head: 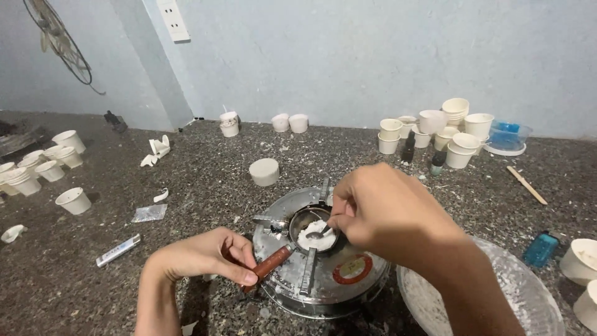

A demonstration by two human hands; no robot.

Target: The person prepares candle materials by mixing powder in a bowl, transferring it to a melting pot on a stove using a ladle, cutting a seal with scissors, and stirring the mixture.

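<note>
Speckled counter (205, 186) | left hand (205, 255) fingers grip pan's reddish handle (268, 264) | right hand (388, 211) pinches spoon (318, 234) in white powder (312, 235)

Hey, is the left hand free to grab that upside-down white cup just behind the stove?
Probably not right now: the left hand grips the small pan's red handle. The cup sits beyond the stove, with only speckled floor around it.

Seen from above, a left hand (208, 256) grips the reddish handle (268, 265) of a small pan (314, 231) sitting on a round metal stove (323, 261). The right hand (385, 211) holds what looks like a spoon (318, 234) in white powder inside the pan. White paper cups (457, 134) stand along the speckled counter (205, 186) near the wall.
</note>
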